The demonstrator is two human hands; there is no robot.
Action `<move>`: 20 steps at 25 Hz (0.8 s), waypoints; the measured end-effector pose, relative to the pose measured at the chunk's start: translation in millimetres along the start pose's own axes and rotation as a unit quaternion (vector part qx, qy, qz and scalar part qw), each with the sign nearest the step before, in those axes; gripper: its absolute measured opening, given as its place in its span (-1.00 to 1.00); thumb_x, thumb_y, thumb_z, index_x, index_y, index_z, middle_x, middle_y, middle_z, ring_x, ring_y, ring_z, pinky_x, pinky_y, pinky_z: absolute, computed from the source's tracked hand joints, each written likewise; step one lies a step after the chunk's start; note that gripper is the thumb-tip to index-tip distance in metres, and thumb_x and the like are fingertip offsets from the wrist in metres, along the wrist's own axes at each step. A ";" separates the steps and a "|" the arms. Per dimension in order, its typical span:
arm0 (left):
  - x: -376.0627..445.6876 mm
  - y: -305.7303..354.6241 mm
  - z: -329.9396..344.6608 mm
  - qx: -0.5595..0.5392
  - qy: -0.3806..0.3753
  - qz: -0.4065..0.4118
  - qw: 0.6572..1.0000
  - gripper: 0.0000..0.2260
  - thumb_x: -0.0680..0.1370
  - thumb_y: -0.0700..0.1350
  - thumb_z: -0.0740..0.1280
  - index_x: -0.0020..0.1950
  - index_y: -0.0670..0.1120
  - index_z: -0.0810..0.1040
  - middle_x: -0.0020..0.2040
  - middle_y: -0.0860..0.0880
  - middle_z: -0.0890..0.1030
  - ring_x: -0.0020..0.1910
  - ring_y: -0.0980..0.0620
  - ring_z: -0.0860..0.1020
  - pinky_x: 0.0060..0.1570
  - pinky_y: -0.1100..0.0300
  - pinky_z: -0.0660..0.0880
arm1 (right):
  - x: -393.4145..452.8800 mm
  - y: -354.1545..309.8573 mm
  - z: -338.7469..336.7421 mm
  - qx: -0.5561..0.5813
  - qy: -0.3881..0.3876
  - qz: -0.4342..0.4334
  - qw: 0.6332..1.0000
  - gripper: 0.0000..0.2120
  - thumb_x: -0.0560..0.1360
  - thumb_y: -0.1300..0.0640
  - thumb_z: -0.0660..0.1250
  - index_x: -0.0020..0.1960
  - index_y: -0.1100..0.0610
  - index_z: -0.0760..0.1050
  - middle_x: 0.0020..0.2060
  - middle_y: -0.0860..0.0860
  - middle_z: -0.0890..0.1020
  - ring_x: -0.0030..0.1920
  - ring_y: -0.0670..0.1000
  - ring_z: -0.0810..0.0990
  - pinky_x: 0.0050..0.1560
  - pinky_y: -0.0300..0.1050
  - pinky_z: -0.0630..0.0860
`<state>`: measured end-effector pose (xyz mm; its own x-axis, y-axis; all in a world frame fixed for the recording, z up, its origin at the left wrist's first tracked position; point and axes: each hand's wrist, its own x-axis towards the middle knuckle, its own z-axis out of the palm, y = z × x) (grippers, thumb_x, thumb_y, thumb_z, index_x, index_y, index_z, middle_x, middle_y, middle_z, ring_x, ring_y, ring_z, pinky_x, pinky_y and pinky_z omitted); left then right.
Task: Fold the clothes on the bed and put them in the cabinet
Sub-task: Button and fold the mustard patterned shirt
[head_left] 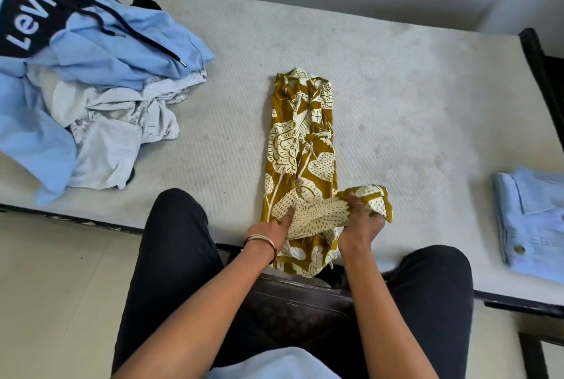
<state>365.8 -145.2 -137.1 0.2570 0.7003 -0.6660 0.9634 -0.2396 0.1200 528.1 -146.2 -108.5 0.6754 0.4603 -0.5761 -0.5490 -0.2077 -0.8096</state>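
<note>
Head view: left hand (276,227) and right hand (360,223) each pinch the near end of one mustard floral garment (300,146), a long strip by the bed's (396,88) near edge. Judgement: carry both corners evenly toward the far end. One folded denim piece (531,223) at right edge; one unfolded heap (91,82) at left.

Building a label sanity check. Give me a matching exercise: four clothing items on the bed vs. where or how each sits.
Column A
1. mustard floral garment
2. blue Levi's hoodie
3. light denim jacket
4. white crumpled clothes

Column B
a. folded, at the bed's right edge
b. top of the pile at far left
c. long narrow strip at centre, near end gripped by both hands, left hand and right hand
d. in the pile under the blue fabric

Pairs: 1-c, 2-b, 3-a, 4-d
</note>
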 end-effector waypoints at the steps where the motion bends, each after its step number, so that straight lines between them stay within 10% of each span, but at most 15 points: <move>1: 1.0 -3.5 -1.2 0.013 -0.017 0.002 1.000 -0.31 0.64 -0.21 0.12 0.55 0.13 -0.28 0.11 -0.23 0.57 0.00 -0.16 0.59 -0.04 -0.01 0.50 | -5.7 0.4 4.5 -0.063 0.014 -0.035 0.997 -0.87 0.44 0.38 0.40 -0.09 0.19 0.58 -0.20 0.01 0.66 -0.17 0.01 0.64 -0.24 -0.16 0.55; 4: 3.6 -8.4 -9.2 0.080 -0.076 0.021 0.994 -0.06 0.53 -0.24 0.30 0.50 0.18 -0.40 0.13 -0.17 0.56 0.00 -0.14 0.59 -0.18 0.04 0.47 | -16.8 -5.3 20.1 -0.187 0.048 -0.131 0.972 -0.73 0.49 0.31 0.41 0.16 0.22 0.49 -0.04 0.03 0.61 -0.06 0.01 0.60 -0.07 -0.13 0.54; 8: 8.0 -15.0 -32.4 0.112 -0.090 0.039 0.989 -0.37 0.49 0.00 0.31 0.52 0.11 0.16 0.25 -0.10 0.52 0.15 -0.14 0.54 -0.04 0.05 0.48 | -17.0 -5.2 59.6 -0.249 0.053 -0.209 0.944 -0.59 0.47 0.36 0.33 0.29 0.23 0.35 0.11 0.18 0.57 0.09 0.16 0.56 0.09 0.09 0.58; 11: 20.2 -31.2 -38.4 -0.023 -0.161 0.050 0.985 -0.79 0.44 0.01 0.40 0.01 -0.03 0.50 -0.03 -0.06 0.56 -0.10 -0.04 0.52 -0.11 0.12 0.49 | -9.0 9.4 106.9 -0.311 -0.047 -0.233 0.920 -0.57 0.47 0.29 0.36 0.30 0.20 0.34 0.12 0.16 0.53 0.11 0.17 0.55 0.11 0.14 0.54; 14: 31.8 -56.8 -43.6 -0.271 -0.252 -0.020 0.929 -0.69 0.41 0.09 0.49 -0.17 -0.07 0.45 -0.24 -0.02 0.47 -0.34 0.06 0.43 -0.37 0.21 0.39 | 14.4 32.9 133.6 -0.356 -0.205 -0.151 0.899 -0.43 0.50 -0.01 0.42 0.41 0.10 0.30 0.29 0.15 0.37 0.24 0.15 0.46 0.20 0.14 0.52; 20: 69.6 -71.7 -43.9 -0.409 0.019 -0.121 0.904 -0.68 0.46 0.15 0.43 -0.01 -0.09 0.59 -0.06 -0.07 0.67 -0.17 -0.01 0.64 -0.13 0.15 0.59 | 62.9 57.5 89.4 -0.430 -0.127 -0.204 0.870 -0.74 0.52 0.23 0.33 0.21 0.16 0.55 0.06 0.16 0.61 0.05 0.11 0.59 0.05 -0.08 0.51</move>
<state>317.9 -49.7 -159.7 0.0188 0.6923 -0.7214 0.7220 0.4897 0.4888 495.0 -52.0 -181.3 0.5370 0.8007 -0.2656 0.3562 -0.5006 -0.7890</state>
